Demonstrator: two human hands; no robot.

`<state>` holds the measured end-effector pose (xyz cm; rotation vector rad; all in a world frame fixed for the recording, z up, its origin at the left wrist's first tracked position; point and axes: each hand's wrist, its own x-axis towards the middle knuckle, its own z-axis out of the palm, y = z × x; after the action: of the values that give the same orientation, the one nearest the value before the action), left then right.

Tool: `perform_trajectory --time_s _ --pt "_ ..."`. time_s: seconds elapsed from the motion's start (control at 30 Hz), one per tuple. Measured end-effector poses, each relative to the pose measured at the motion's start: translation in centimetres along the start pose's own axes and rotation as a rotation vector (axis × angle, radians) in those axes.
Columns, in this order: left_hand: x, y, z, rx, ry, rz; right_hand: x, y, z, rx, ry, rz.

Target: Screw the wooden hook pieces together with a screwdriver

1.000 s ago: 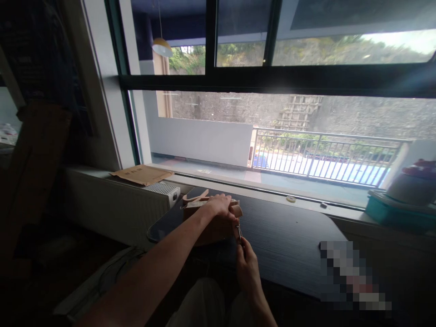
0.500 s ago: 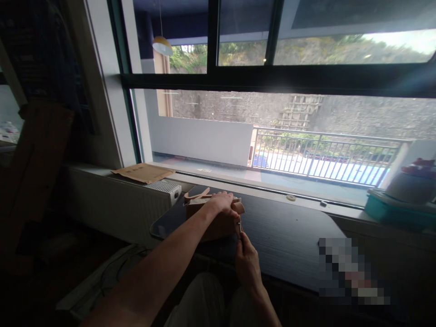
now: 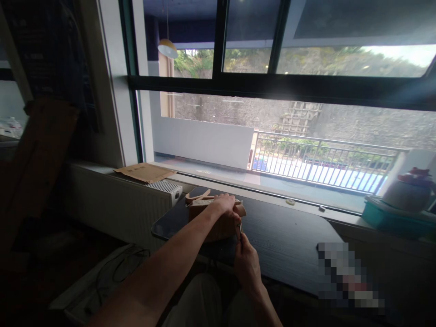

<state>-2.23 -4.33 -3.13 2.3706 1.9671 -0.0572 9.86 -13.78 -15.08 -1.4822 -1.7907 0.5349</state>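
A brown bag [image 3: 221,230], leather-like, sits on the dark table [image 3: 279,240] with a tan strap [image 3: 200,196] curving up at its left. My left hand [image 3: 225,203] reaches over its top and grips the right end, fingers wrapped round the edge beside a curled tan flap [image 3: 240,209]. Just below those fingertips, my right hand [image 3: 246,260] is closed on a slim tool with a shiny metal shaft [image 3: 240,228]. The tool points up against the bag's right side; its tip and exact kind are hard to make out.
A brown paper envelope [image 3: 145,172] lies on the white radiator [image 3: 126,204] at left. Along the windowsill are a small roll of tape [image 3: 290,202], a small dark object [image 3: 322,209] and a teal box [image 3: 391,218]. A blurred-out item [image 3: 347,272] lies at the table's right.
The camera view has shifted slightly. Both hands keep their places at the bag's right end, and the tool stays at nearly the same spot.
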Motion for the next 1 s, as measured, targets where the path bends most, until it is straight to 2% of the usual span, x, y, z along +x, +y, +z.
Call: perform_trajectory --time_s 0.1,0.2,0.3,0.4,0.63,1.0 --pt "-0.3 0.0 0.1 -0.002 0.021 -0.012 0.3 0.6 -1.2 -0.068 -0.054 -0.013" --pt "-0.3 0.1 0.4 0.007 0.052 -0.032 0.4 1.6 -3.6 -0.225 -0.127 -0.053" --pt "-0.2 0.2 0.7 0.017 0.056 -0.035 0.1 2.1 -5.9 -0.403 -0.131 -0.103" --pt "-0.2 0.2 0.8 0.023 0.06 -0.032 -0.3 1.7 -7.1 -0.44 -0.112 -0.153" --pt "-0.2 0.1 0.6 0.015 0.056 -0.025 0.1 1.3 -6.9 -0.497 -0.004 -0.245" --pt "0.0 0.0 0.7 -0.006 0.053 -0.033 0.5 0.9 -6.7 -0.421 0.028 -0.29"
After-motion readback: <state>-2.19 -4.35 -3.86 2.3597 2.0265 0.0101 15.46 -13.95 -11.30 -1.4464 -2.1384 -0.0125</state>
